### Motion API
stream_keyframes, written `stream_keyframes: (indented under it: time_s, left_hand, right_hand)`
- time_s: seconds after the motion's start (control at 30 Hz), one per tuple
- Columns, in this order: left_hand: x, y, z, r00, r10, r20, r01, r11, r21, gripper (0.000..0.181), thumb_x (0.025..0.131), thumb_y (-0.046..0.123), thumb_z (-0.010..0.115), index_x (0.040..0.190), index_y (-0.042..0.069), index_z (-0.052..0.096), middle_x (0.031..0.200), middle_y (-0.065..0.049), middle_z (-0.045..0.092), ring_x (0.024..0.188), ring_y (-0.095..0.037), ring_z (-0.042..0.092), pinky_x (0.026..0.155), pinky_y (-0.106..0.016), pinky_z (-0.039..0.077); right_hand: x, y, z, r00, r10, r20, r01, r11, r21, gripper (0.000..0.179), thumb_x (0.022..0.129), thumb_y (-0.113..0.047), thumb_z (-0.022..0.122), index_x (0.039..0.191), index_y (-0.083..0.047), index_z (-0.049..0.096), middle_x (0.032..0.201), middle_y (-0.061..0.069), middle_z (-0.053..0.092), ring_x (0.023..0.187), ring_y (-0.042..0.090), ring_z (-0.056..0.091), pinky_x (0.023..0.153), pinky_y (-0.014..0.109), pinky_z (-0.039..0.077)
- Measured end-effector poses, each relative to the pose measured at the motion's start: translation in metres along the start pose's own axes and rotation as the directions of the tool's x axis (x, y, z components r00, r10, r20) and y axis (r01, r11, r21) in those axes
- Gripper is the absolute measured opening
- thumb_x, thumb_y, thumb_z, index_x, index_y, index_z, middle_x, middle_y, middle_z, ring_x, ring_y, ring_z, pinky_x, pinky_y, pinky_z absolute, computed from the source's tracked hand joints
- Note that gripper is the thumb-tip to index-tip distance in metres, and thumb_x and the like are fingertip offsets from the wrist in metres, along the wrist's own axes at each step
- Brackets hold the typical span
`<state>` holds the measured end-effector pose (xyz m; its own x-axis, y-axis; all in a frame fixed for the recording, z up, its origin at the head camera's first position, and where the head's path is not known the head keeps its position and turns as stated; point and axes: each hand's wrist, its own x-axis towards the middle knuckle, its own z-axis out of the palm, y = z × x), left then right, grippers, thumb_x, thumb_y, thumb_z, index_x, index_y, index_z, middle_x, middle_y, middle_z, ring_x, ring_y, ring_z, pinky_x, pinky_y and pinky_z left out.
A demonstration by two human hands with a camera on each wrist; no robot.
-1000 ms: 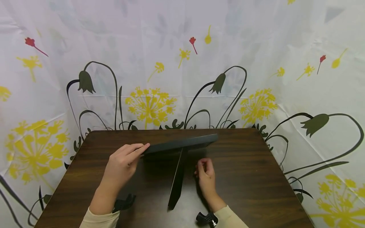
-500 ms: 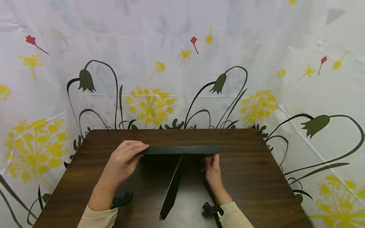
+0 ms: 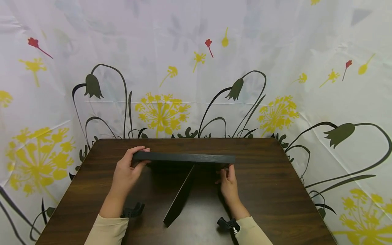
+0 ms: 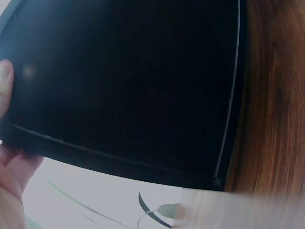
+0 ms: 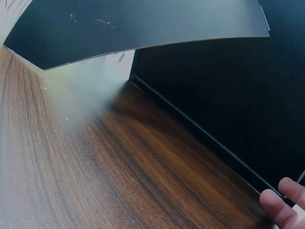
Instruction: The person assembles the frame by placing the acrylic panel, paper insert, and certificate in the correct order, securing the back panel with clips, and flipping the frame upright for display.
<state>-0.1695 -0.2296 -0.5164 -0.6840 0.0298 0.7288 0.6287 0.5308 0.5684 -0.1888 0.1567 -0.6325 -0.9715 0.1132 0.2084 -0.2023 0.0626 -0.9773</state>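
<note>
A black picture frame [image 3: 183, 157] stands upright on the table with its back towards me. Its hinged easel leg [image 3: 180, 197] slants out behind it, down towards the near side. My left hand [image 3: 124, 175] grips the frame's left end, thumb on the back and fingers round the far side. In the left wrist view the dark back panel [image 4: 124, 86] fills most of the picture. My right hand [image 3: 229, 187] holds the frame's right end, and its fingertips [image 5: 276, 205] show by the lower corner in the right wrist view. The frame's front is hidden.
The dark wood-grain table [image 3: 269, 197] lies under everything. A white curtain [image 3: 190, 44] with printed flowers hangs behind and at both sides. Black camera mounts [image 3: 133, 211] sit at both wrists.
My right hand has moved up and outward to the frame's right end. The slanted frame has swung nearly square to me, and its leg's foot has shifted left. My left hand has regripped the left end.
</note>
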Motion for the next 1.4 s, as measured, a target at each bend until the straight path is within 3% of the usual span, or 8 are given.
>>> stream_keyframes:
  time_s: [0.17, 0.37, 0.53, 0.73, 0.9, 1.03, 1.2, 1.4]
  left_hand:
    - [0.0, -0.006, 0.002, 0.998, 0.061, 0.011, -0.062, 0.998, 0.03, 0.074, 0.087, -0.021, 0.077, 0.153, 0.002, 0.053, 0.141, -0.014, 0.073, 0.117, 0.001, 0.065, 0.086, -0.007, 0.045]
    - [0.001, -0.005, 0.007, 0.999, -0.029, -0.019, 0.03, 0.995, 0.092, 0.054, 0.098, -0.009, 0.072, 0.148, 0.006, 0.057, 0.145, -0.013, 0.068, 0.141, -0.012, 0.061, 0.117, -0.009, 0.037]
    - [0.003, -0.002, 0.009, 0.986, -0.1, -0.137, 0.121, 0.98, 0.156, 0.047, 0.097, -0.009, 0.075, 0.14, 0.007, 0.065, 0.142, -0.025, 0.051, 0.12, -0.034, 0.061, 0.097, -0.01, 0.041]
    - [0.003, 0.007, 0.005, 0.937, -0.266, -0.226, 0.321, 0.912, 0.257, 0.043, 0.104, 0.001, 0.071, 0.143, 0.019, 0.066, 0.118, -0.019, 0.049, 0.091, -0.023, 0.053, 0.075, -0.025, 0.04]
    - [0.004, 0.019, 0.001, 0.893, -0.418, -0.17, 0.447, 0.87, 0.21, 0.043, 0.112, 0.013, 0.06, 0.153, 0.027, 0.056, 0.1, -0.011, 0.074, 0.074, -0.016, 0.061, 0.064, -0.029, 0.044]
    - [0.007, 0.03, -0.004, 0.857, -0.513, -0.058, 0.516, 0.849, 0.112, 0.047, 0.115, 0.025, 0.053, 0.161, 0.036, 0.048, 0.116, -0.01, 0.074, 0.089, -0.008, 0.065, 0.072, -0.021, 0.045]
    - [0.009, 0.039, -0.005, 0.862, -0.494, 0.118, 0.484, 0.869, 0.104, 0.058, 0.117, 0.038, 0.049, 0.171, 0.037, 0.03, 0.127, -0.011, 0.065, 0.107, -0.021, 0.064, 0.086, -0.027, 0.047]
    - [0.008, 0.045, 0.002, 0.879, -0.419, 0.229, 0.398, 0.908, 0.133, 0.064, 0.116, 0.041, 0.054, 0.172, 0.048, 0.023, 0.156, -0.016, 0.057, 0.135, -0.043, 0.061, 0.107, -0.066, 0.048]
  right_hand:
    - [0.0, -0.001, 0.0, 1.0, -0.008, 0.0, 0.008, 1.0, 0.01, 0.016, 0.117, -0.011, 0.049, 0.132, -0.011, 0.053, 0.121, 0.024, 0.062, 0.108, 0.043, 0.066, 0.068, 0.037, 0.063]
    - [0.002, 0.001, -0.001, 0.995, -0.081, 0.054, 0.084, 0.995, -0.053, 0.018, 0.111, 0.0, 0.057, 0.125, -0.01, 0.06, 0.126, 0.012, 0.049, 0.091, 0.034, 0.063, 0.069, 0.033, 0.062]
    - [0.0, 0.003, -0.003, 0.976, -0.162, 0.142, 0.183, 0.972, -0.145, 0.013, 0.111, -0.006, 0.061, 0.122, -0.013, 0.062, 0.122, 0.009, 0.049, 0.074, 0.024, 0.062, 0.07, 0.03, 0.059]
    - [-0.006, 0.005, 0.002, 0.926, -0.23, 0.3, 0.293, 0.939, -0.183, 0.013, 0.111, -0.002, 0.059, 0.123, -0.008, 0.061, 0.112, 0.01, 0.054, 0.072, 0.016, 0.06, 0.062, 0.031, 0.059]
    - [-0.011, 0.001, 0.006, 0.895, -0.282, 0.346, 0.349, 0.925, -0.147, 0.012, 0.108, 0.004, 0.061, 0.12, 0.002, 0.062, 0.113, 0.018, 0.055, 0.065, 0.018, 0.061, 0.059, 0.031, 0.06]
    - [-0.013, -0.001, 0.008, 0.882, -0.29, 0.371, 0.349, 0.932, -0.1, 0.012, 0.106, 0.004, 0.064, 0.117, 0.002, 0.064, 0.12, 0.012, 0.056, 0.066, 0.017, 0.062, 0.055, 0.031, 0.06]
    - [-0.015, -0.002, 0.011, 0.868, -0.311, 0.389, 0.351, 0.936, -0.036, 0.015, 0.102, 0.005, 0.07, 0.116, 0.0, 0.069, 0.124, 0.01, 0.056, 0.069, 0.016, 0.064, 0.052, 0.033, 0.061]
    - [-0.017, -0.003, 0.015, 0.866, -0.314, 0.39, 0.354, 0.935, -0.033, 0.019, 0.1, 0.009, 0.071, 0.103, -0.008, 0.064, 0.115, 0.01, 0.053, 0.066, 0.015, 0.064, 0.053, 0.032, 0.061]
